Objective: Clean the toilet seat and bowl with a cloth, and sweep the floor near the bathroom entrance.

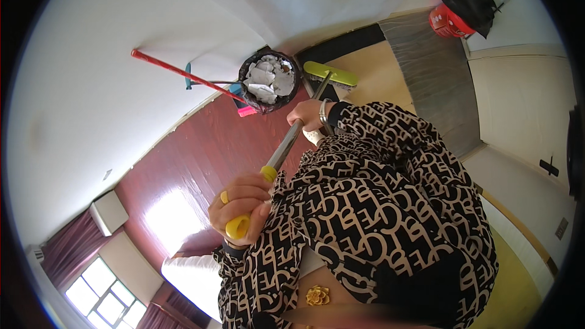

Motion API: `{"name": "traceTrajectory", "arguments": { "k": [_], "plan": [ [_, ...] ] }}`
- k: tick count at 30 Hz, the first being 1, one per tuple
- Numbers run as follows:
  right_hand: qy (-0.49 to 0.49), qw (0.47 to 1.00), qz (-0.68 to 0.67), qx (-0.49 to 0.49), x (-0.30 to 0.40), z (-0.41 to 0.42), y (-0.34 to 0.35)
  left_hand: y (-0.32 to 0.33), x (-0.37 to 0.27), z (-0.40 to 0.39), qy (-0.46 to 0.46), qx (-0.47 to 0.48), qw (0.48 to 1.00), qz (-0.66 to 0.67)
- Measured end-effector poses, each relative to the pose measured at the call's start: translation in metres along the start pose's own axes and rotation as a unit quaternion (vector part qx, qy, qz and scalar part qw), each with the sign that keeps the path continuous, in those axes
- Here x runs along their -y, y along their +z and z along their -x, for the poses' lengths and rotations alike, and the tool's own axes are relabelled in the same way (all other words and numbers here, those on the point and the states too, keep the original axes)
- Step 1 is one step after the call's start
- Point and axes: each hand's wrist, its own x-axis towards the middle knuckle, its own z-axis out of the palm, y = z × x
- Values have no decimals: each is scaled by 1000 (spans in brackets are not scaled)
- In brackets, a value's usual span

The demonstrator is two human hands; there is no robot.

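Observation:
A broom with a lime-green head (330, 74) and grey bristles stands on its metal pole (285, 144), which slants up towards me. My left hand (240, 208), with a gold ring, is wrapped around the yellow grip (238, 227) at the pole's top end. Lower down, my right hand (307, 115), with silver bracelets at its wrist, grips the metal pole. The broom head rests by the edge between a black floor strip (347, 45) and tan flooring (379, 66). Just left of it stands a bin (269, 108) lined with a black bag and full of crumpled white paper (269, 77).
Against the white wall lean a red pole (183, 72) and a blue-handled tool (188, 76), beside a pink piece (247, 111) on the red-brown floor (210, 141). A red bucket (445, 22) with a black bag stands far right, near a door (521, 100). White bedding (194, 278) lies lower left.

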Motion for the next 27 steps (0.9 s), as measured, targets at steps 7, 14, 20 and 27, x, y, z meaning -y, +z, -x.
{"name": "traceTrajectory", "arguments": {
  "k": [7, 14, 20, 27],
  "plan": [
    [120, 980, 1, -159, -55, 95, -49, 58, 45, -53, 28, 133, 969, 205],
    [345, 861, 71, -366, -212, 160, -52, 190, 144, -110, -4, 168, 974, 152],
    [276, 816, -24, -508, -218, 122, -15, 190, 124, -127, -81, 202, 976, 2],
    [177, 884, -180, -393, -107, 109, -47, 173, 31, -189, -51, 240, 968, 55]
  ]
}}
